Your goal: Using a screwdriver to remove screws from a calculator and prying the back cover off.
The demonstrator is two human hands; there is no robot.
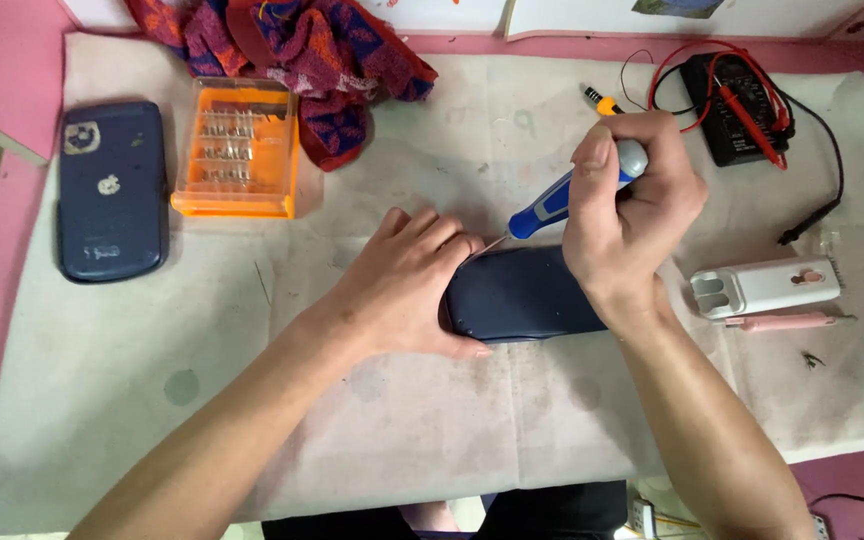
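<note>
Left hand [407,290] is pinning down the dark blue case [520,295] on the table [452,420], right hand [627,215] is gripping a screwdriver [562,197], tip probably touching its edge.

Left hand [407,290]: clamped over dark blue device [522,295]. Right hand [627,205]: gripping blue-handled screwdriver [562,195], tip touching the device edge beside the left fingertips. Orange bit case [237,150], dark blue cover [112,190]: well left of that hold.

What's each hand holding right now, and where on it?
Right hand holds the blue screwdriver by its handle. Left hand clasps the left end of the dark blue device.
</note>
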